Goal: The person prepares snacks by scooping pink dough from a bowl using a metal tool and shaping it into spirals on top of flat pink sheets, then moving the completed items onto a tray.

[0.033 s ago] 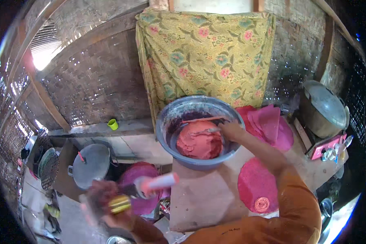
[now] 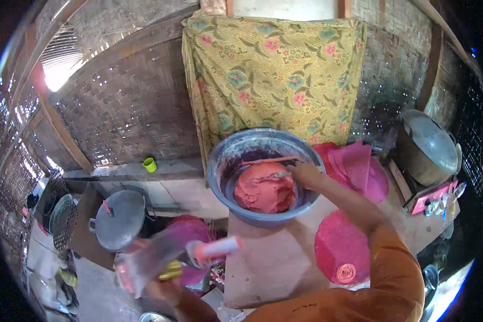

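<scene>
A blue-grey basin (image 2: 225, 201) holds a mound of salmon-pink dough (image 2: 265, 188), with a thin pinkish stick (image 2: 268, 160) behind it. My right hand (image 2: 307, 176) reaches into the basin at the dough's right side. Its fingers are curled and whatever they hold is hidden. Low on the left, my left hand (image 2: 163, 287) grips a long tool, perhaps a dough press, smeared by motion. A white and pink cylinder (image 2: 220, 247) sticks out at its right end, and a yellow part (image 2: 170, 270) shows by the hand.
A round pink mat (image 2: 338, 241) bearing a dough coil (image 2: 346, 273) lies right on the table (image 2: 268, 263). Pink sheets (image 2: 359, 166) lie beside the basin. A big lidded pot (image 2: 429, 142) stands far right, a lidded pan (image 2: 121, 222) left, a green cup (image 2: 149, 165) on the ledge.
The tool in my left hand has swung, and its white and pink cylinder sits slightly lower and farther right. My right hand stays at the dough.
</scene>
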Available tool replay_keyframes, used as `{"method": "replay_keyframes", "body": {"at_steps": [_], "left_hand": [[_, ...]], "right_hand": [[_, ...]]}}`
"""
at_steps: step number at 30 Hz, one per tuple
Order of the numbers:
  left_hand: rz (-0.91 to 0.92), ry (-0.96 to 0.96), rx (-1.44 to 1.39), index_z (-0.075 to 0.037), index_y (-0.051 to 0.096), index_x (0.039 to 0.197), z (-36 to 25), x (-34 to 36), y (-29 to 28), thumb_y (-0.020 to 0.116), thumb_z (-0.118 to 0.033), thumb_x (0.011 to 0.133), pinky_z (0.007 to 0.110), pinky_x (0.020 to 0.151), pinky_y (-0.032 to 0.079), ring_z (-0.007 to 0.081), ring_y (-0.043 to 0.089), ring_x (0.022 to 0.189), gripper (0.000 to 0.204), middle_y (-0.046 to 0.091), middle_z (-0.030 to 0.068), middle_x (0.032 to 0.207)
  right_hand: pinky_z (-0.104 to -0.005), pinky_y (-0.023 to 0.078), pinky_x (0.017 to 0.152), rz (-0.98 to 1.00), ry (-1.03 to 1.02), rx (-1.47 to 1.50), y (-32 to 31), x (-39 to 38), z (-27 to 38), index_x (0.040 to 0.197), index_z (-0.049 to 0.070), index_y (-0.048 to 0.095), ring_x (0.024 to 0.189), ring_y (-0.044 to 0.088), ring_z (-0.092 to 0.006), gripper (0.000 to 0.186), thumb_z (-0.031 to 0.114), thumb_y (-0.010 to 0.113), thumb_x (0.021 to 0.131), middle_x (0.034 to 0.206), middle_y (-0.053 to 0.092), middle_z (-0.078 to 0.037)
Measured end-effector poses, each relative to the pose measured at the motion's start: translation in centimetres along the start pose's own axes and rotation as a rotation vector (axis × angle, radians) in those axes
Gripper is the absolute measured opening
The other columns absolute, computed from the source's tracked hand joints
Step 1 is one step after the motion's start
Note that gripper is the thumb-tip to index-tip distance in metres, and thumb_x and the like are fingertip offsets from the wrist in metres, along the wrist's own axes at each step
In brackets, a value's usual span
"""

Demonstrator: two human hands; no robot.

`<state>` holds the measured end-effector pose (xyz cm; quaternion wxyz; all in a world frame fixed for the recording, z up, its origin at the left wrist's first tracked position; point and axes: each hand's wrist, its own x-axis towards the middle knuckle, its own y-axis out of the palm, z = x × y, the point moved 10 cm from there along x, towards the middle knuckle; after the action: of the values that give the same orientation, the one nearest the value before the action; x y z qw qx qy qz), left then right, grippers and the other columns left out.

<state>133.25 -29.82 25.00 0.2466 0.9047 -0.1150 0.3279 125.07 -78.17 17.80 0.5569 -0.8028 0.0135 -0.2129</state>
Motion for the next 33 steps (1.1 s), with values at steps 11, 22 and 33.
{"method": "replay_keyframes", "body": {"at_steps": [11,22,33], "left_hand": [[0.128,-0.08,1.105,-0.006,0.058,0.108,7.8,-4.3,4.2,0.068,-0.025,0.069,0.045,0.096,0.034,0.0346,0.047,0.108,0.044,0.053,0.0152,0.115],[0.022,0.029,0.95,-0.001,0.056,0.102,5.9,-5.0,3.7,0.066,-0.019,0.072,0.042,0.085,0.039,0.03,0.05,0.097,0.036,0.054,0.0132,0.103],[0.286,0.034,0.621,-0.004,0.055,0.09,2.2,2.3,7.7,0.067,-0.012,0.072,0.033,0.056,0.044,0.0224,0.054,0.062,0.024,0.056,0.0091,0.074]], "right_hand": [[-0.044,0.051,0.058,0.191,-0.256,-0.041,0.6,7.4,3.0,0.104,0.016,0.064,0.07,0.066,-0.0275,0.025,0.02,0.051,0.082,0.074,0.066,-0.011],[-0.044,0.049,0.065,0.266,-0.372,0.005,1.3,5.5,7.2,0.098,0.018,0.066,0.069,0.066,-0.0289,0.021,0.024,0.056,0.08,0.073,0.065,-0.009],[-0.0352,0.048,0.068,0.469,-0.247,0.653,-14.1,-4.5,0.8,0.118,0.016,0.06,0.078,0.063,-0.0226,0.031,0.024,0.054,0.088,0.094,0.067,-0.009]]}}
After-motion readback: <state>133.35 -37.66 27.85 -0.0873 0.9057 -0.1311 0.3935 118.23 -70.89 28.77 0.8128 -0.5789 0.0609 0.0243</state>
